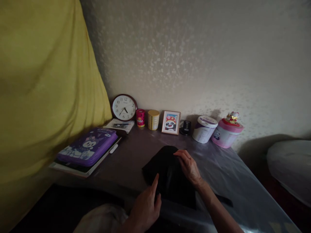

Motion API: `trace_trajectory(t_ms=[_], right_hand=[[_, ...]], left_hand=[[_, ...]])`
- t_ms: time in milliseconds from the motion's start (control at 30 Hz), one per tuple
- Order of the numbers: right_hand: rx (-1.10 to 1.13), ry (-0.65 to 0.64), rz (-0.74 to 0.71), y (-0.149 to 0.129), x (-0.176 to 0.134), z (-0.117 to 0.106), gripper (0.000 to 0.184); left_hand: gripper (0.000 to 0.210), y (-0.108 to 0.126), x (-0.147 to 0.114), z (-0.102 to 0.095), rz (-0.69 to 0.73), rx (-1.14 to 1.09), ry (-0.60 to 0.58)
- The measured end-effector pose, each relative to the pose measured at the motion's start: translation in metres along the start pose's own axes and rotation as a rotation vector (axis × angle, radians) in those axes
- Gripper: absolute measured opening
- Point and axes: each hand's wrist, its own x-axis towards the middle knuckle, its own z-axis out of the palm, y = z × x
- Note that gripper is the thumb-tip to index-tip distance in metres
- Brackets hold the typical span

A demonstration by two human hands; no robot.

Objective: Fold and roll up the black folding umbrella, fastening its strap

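Observation:
In the middle of the table lies a black piece that looks like a fabric bag or folded cloth (171, 181), its top rounded and raised. My right hand (189, 166) pinches its upper right edge between thumb and fingertips. At its lower left side is my left hand (147, 204), index finger stretched out against the black fabric and thumb held apart. The other fingers of that hand are partly hidden. A dark strap-like strip (224, 200) sticks out to the right, beyond my right forearm.
Left stands a purple cartoon case (87, 147) on books, beside a white marker-like stick (113, 149). Along the wall are a clock (124, 108), pink can (140, 118), yellow tin (153, 120), framed panda picture (171, 123), small black object (186, 127), white tub (204, 131) and pink tub (224, 134).

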Motion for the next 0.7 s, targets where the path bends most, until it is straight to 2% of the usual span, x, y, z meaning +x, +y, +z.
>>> trace_trajectory(t_ms=[200, 367, 567, 700], right_hand=[[-0.011, -0.037, -0.052, 0.000, 0.022, 0.032, 0.024], [-0.044, -0.080, -0.088, 0.005, 0.026, 0.055, 0.022], [-0.094, -0.132, -0.107, 0.007, 0.026, 0.062, 0.023], [-0.111, -0.153, -0.121, 0.005, 0.028, 0.062, 0.023]], left_hand=[[0.057, 0.002, 0.001, -0.003, -0.026, -0.015, 0.002], [0.057, 0.004, 0.000, -0.006, -0.010, -0.010, -0.013], [0.067, 0.004, -0.002, -0.003, -0.065, -0.034, -0.003], [0.070, 0.006, -0.002, -0.005, -0.026, -0.039, -0.003]])
